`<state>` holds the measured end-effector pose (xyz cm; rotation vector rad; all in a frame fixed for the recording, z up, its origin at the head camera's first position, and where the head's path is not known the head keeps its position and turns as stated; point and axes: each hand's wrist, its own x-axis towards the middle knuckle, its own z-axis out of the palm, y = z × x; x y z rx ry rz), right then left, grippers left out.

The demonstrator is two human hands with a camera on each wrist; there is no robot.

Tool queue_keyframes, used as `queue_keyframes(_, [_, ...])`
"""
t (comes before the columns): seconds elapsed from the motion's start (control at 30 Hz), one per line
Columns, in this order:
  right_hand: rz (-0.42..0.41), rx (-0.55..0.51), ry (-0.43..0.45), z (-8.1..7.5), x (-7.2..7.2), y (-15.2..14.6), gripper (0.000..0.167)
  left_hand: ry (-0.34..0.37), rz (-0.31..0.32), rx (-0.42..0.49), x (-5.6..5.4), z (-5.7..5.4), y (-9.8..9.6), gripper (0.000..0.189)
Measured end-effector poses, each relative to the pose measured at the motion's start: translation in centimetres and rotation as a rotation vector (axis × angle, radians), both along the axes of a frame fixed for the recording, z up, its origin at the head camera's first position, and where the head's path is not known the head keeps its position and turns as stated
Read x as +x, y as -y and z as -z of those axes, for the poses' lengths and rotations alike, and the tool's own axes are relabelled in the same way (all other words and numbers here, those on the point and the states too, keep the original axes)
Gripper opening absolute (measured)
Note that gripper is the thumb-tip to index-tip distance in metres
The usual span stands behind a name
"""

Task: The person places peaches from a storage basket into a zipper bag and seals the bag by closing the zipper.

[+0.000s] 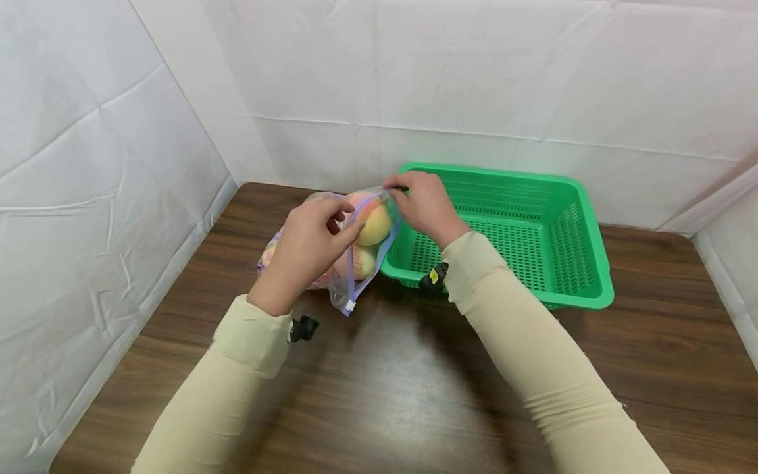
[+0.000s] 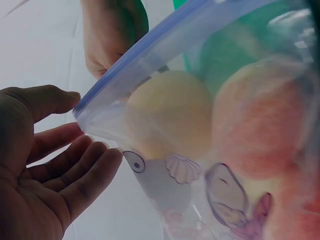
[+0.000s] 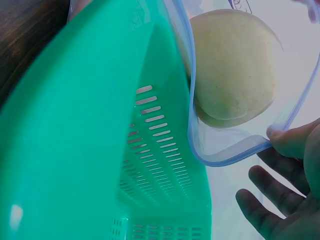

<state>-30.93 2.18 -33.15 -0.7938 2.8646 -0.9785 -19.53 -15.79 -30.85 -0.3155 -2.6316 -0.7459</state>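
A clear zip bag (image 1: 339, 291) with a lilac seal strip and printed sea-creature drawings holds several peaches (image 1: 374, 227). Its mouth stands open, and a white slider (image 1: 351, 305) sits at the near end of the strip. With thumb and forefinger my left hand (image 1: 316, 230) pinches the bag's rim on the left side; the other fingers spread beneath. My right hand (image 1: 423, 197) pinches the rim at the far corner, beside the basket. One pale peach (image 3: 235, 67) lies close under the open mouth in the right wrist view.
A green perforated plastic basket (image 1: 592, 263) stands right of the bag, with no items visible inside. Both rest on a dark wooden table (image 1: 379, 388). White sheeting (image 1: 474, 79) hangs behind and at both sides.
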Motion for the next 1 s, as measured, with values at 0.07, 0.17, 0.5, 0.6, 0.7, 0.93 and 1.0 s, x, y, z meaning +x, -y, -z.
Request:
queue_keyframes(0.07, [0.005,-0.010,-0.001,0.0,0.0,-0.1,0.029,-0.024,0.014,-0.003,0.8,0.3,0.2,0.024])
queue_keyframes(0.17, [0.017,-0.026,-0.003,0.1,-0.1,-0.2,0.028,-0.004,0.021,-0.020,2.0,0.7,0.5,0.026])
queue_keyframes(0.5, [0.019,-0.034,0.001,0.4,0.0,-0.3,0.029,0.091,0.074,-0.089,4.9,3.3,1.0,0.020])
queue_keyframes(0.6, [0.015,-0.035,-0.002,0.4,0.0,-0.3,0.030,0.104,0.075,-0.109,5.4,4.2,0.9,0.025])
queue_keyframes(0.7, [0.011,-0.032,-0.003,0.3,-0.1,-0.3,0.030,0.122,0.067,-0.119,6.0,4.9,0.8,0.032])
queue_keyframes(0.93, [0.015,-0.035,0.003,0.2,-0.1,-0.4,0.029,0.089,0.082,-0.157,6.8,6.3,0.5,0.035])
queue_keyframes(1.0, [0.014,-0.035,0.005,0.2,-0.1,-0.4,0.029,0.060,0.082,-0.176,6.9,6.5,0.4,0.030])
